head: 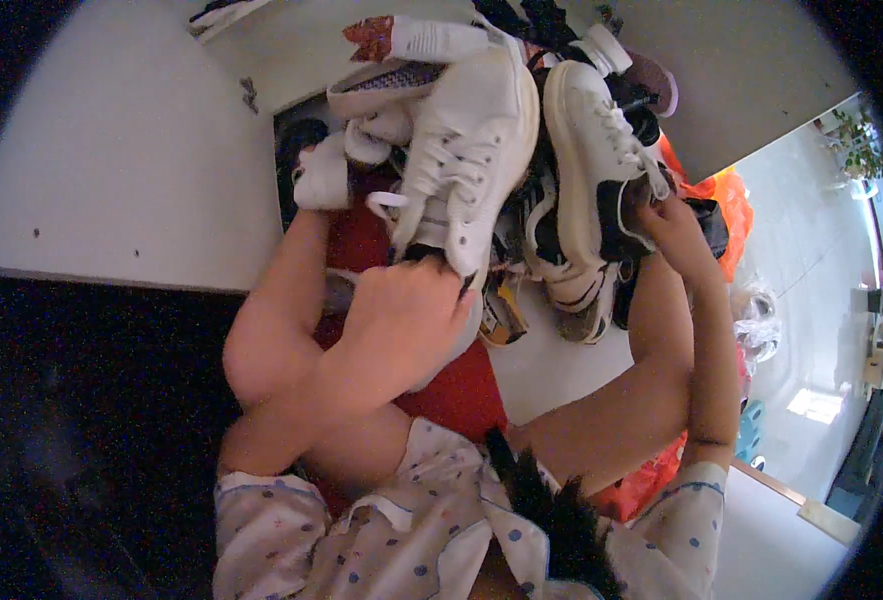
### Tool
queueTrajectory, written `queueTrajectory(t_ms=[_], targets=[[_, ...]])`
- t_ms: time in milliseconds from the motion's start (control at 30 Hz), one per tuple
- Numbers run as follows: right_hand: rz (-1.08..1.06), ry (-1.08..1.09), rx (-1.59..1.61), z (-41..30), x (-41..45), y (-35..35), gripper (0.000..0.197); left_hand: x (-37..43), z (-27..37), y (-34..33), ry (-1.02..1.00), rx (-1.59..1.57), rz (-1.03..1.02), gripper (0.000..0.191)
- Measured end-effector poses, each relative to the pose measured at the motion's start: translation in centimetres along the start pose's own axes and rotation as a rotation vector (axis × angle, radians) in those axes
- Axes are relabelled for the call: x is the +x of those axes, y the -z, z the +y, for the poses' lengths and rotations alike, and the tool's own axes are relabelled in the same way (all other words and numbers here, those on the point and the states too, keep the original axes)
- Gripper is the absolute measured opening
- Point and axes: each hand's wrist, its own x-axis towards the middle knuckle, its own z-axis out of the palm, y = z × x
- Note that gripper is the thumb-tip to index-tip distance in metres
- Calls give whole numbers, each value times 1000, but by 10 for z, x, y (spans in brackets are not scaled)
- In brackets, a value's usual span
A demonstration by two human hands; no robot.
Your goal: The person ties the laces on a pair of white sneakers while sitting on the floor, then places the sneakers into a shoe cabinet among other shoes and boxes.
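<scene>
My left hand (408, 322) grips a white lace-up sneaker (479, 142) at its heel end, the fingers partly inside the opening and the toe pointing away from me. To the right, my right hand (663, 214) holds the black heel part of another white sneaker (584, 142), whose laces hang loose; its fingertips are partly hidden. Under and around both sneakers lie several more shoes, among them a slip-on shoe (374, 88) with a patterned inside, a pale strapped sandal (580, 296) and a white shoe (321, 180) by my left leg.
White panels (126, 142) stand at the left and upper right. A red surface (460, 394) lies between my legs. Orange plastic bags (732, 214) and clear plastic wrapping (758, 322) are at the right, with a teal item (750, 431) nearer me. A leafy plant (858, 142) stands farther off.
</scene>
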Motion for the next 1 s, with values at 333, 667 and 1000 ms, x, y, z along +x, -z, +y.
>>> queueTrajectory(t_ms=[333,667,1000], targets=[[453,281,101,-57,-45,7,23,13,43,-88,-2,-172,110,11],[-76,157,-48,-65,-26,-88,45,9,45,-113,92,-645,488,12],[-118,259,275,-76,-6,-82,38,15,24,-126,228,-715,745,28]])
